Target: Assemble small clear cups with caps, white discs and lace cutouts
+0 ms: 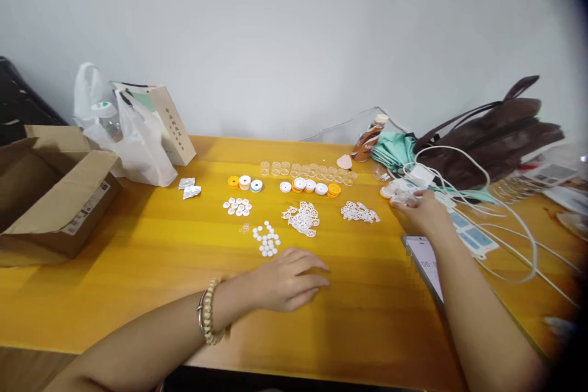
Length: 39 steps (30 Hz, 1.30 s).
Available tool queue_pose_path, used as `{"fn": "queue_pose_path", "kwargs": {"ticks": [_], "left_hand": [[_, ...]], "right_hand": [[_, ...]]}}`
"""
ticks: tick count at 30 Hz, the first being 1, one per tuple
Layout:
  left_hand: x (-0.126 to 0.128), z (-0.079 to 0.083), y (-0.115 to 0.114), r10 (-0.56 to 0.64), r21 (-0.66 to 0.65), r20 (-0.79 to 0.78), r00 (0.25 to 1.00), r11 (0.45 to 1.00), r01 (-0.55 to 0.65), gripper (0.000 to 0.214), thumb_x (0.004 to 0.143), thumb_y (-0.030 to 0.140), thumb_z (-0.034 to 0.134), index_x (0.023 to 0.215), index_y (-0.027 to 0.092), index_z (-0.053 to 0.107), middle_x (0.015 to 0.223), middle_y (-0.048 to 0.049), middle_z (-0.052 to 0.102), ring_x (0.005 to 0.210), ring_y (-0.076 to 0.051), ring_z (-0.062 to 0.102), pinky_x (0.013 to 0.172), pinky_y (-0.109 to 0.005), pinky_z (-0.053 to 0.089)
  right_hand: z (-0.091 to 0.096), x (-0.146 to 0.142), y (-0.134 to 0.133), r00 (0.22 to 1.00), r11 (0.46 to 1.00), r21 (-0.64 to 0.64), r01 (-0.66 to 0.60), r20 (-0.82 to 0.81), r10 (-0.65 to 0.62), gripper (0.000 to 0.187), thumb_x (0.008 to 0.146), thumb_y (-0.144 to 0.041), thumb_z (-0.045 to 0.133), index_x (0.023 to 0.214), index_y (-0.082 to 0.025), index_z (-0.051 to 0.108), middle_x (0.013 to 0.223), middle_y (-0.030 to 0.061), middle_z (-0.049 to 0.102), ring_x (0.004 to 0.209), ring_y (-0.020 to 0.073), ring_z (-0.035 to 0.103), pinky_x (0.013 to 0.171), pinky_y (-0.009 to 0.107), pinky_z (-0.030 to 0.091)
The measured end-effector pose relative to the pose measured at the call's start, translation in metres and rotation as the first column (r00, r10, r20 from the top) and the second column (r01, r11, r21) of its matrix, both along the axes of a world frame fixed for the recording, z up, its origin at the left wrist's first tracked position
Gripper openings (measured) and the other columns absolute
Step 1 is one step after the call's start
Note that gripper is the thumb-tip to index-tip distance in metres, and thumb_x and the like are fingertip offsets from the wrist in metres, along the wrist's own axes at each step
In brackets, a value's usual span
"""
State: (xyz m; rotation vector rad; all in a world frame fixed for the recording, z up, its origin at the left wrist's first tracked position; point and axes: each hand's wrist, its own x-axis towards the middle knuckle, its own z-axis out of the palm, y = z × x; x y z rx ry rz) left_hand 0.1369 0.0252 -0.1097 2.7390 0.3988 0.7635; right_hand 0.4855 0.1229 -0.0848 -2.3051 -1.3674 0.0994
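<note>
Two bare hands are spread over a yellow wooden table [138,245], with the bigger stuff pushed out to the edges. An open cardboard box [50,196] is parked at the left, a brown bag [496,135] is slumped at the far right, and a white plastic bag [133,141] is propped near the wall.

The right hand [425,211] is stretched forward with the forearm angled across a phone [425,260] that's lying face up. Its fingers are draped over a small clear packet of parts [397,191], just beside a tangle of white cable [505,214]. The packet is touched at the fingertips for sure, but whether it's actually pinched can't be made out tbh.

The left hand [287,282] is laid palm down on the bare wood, fingers loosely extended and pointing right, nothing held. A bead bracelet [210,318] is worn on that wrist. A cluster of little white discs [267,240] is sat just beyond the knuckles, near but not touched. A pile of lacy white pieces [303,218] is found a bit further back.
</note>
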Motion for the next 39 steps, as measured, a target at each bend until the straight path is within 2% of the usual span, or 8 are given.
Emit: {"fn": "queue_pose_path", "kwargs": {"ticks": [5, 10, 15, 18, 28, 35, 37, 39], "left_hand": [[-0.004, 0.013, -0.001, 0.047, 0.008, 0.000, 0.999, 0.999, -0.047, 0.030, 0.088, 0.020, 0.043, 0.117, 0.016, 0.048, 0.115, -0.0094, 0.056, 0.107, -0.018, 0.050, 0.091, -0.034, 0.041], [-0.045, 0.026, 0.032, 0.325, 0.012, 0.018, 0.946, 0.946, -0.325, 0.033, 0.086, 0.020, 0.043, 0.119, 0.018, 0.047, 0.113, -0.0088, 0.057, 0.105, -0.021, 0.050, 0.091, -0.039, 0.040], [-0.115, 0.020, 0.105, 0.787, -0.208, -0.010, 0.617, 0.601, -0.771, 0.032, 0.083, 0.028, 0.046, 0.113, 0.017, 0.052, 0.115, -0.0098, 0.056, 0.110, -0.023, 0.049, 0.097, -0.041, 0.035], [-0.141, 0.009, 0.138, 0.824, -0.255, -0.066, 0.563, 0.531, -0.808, 0.044, 0.078, 0.035, 0.053, 0.116, 0.014, 0.049, 0.118, -0.0133, 0.054, 0.111, -0.027, 0.049, 0.093, -0.041, 0.039], [-0.142, -0.013, 0.162, 0.818, -0.329, -0.096, 0.568, 0.512, -0.793, 0.041, 0.072, 0.037, 0.060, 0.106, 0.013, 0.058, 0.101, -0.0087, 0.061, 0.086, -0.020, 0.059, 0.079, -0.031, 0.046], [-0.136, 0.015, 0.144, 0.881, -0.301, 0.003, 0.472, 0.451, -0.840, 0.035, 0.075, 0.037, 0.059, 0.103, 0.015, 0.059, 0.104, -0.0090, 0.053, 0.099, -0.022, 0.053, 0.084, -0.033, 0.043], [-0.116, 0.027, 0.119, 0.862, -0.291, 0.042, 0.505, 0.494, -0.820, 0.034, 0.076, 0.036, 0.060, 0.104, 0.018, 0.058, 0.103, -0.0074, 0.053, 0.099, -0.021, 0.052, 0.086, -0.033, 0.043], [-0.087, 0.033, 0.085, 0.692, -0.280, 0.105, 0.714, 0.710, -0.647, 0.031, 0.079, 0.031, 0.057, 0.108, 0.020, 0.056, 0.103, -0.0067, 0.054, 0.098, -0.020, 0.052, 0.087, -0.034, 0.042]], "right_hand": [[0.017, -0.047, -0.025, 0.984, 0.960, 0.216, -0.179, 0.054, 0.171, 0.044, 0.067, -0.048, 0.061, 0.096, -0.022, 0.041, 0.067, 0.0021, 0.055, 0.057, 0.0202, 0.052, 0.052, 0.029, 0.033], [0.013, -0.123, -0.052, 0.797, 0.793, 0.217, -0.569, -0.094, 0.597, 0.025, 0.077, -0.047, 0.050, 0.076, -0.023, 0.051, 0.054, -0.0021, 0.052, 0.047, 0.0142, 0.047, 0.046, 0.025, 0.033], [-0.020, -0.170, -0.069, 0.584, 0.628, 0.195, -0.753, -0.241, 0.775, 0.020, 0.081, -0.037, 0.048, 0.069, -0.022, 0.053, 0.053, -0.0027, 0.049, 0.048, 0.0129, 0.043, 0.046, 0.024, 0.034], [-0.037, -0.173, -0.073, 0.505, 0.577, 0.204, -0.791, -0.313, 0.804, 0.021, 0.083, -0.036, 0.045, 0.069, -0.022, 0.052, 0.056, -0.0020, 0.049, 0.050, 0.0124, 0.043, 0.047, 0.024, 0.036], [-0.037, -0.166, -0.071, 0.444, 0.590, 0.212, -0.779, -0.478, 0.758, 0.023, 0.083, -0.039, 0.047, 0.071, -0.020, 0.053, 0.060, -0.0014, 0.050, 0.053, 0.0119, 0.043, 0.049, 0.024, 0.035], [-0.036, -0.166, -0.071, 0.446, 0.599, 0.219, -0.770, -0.486, 0.751, 0.024, 0.082, -0.040, 0.047, 0.072, -0.020, 0.055, 0.060, -0.0010, 0.052, 0.053, 0.0124, 0.044, 0.049, 0.024, 0.037], [-0.035, -0.166, -0.071, 0.451, 0.607, 0.230, -0.761, -0.486, 0.749, 0.024, 0.082, -0.041, 0.049, 0.071, -0.021, 0.055, 0.059, -0.0012, 0.052, 0.053, 0.0124, 0.045, 0.049, 0.024, 0.037], [-0.035, -0.165, -0.070, 0.459, 0.623, 0.244, -0.743, -0.491, 0.740, 0.023, 0.081, -0.041, 0.050, 0.071, -0.021, 0.056, 0.059, -0.0014, 0.053, 0.052, 0.0123, 0.046, 0.048, 0.023, 0.038]]}}
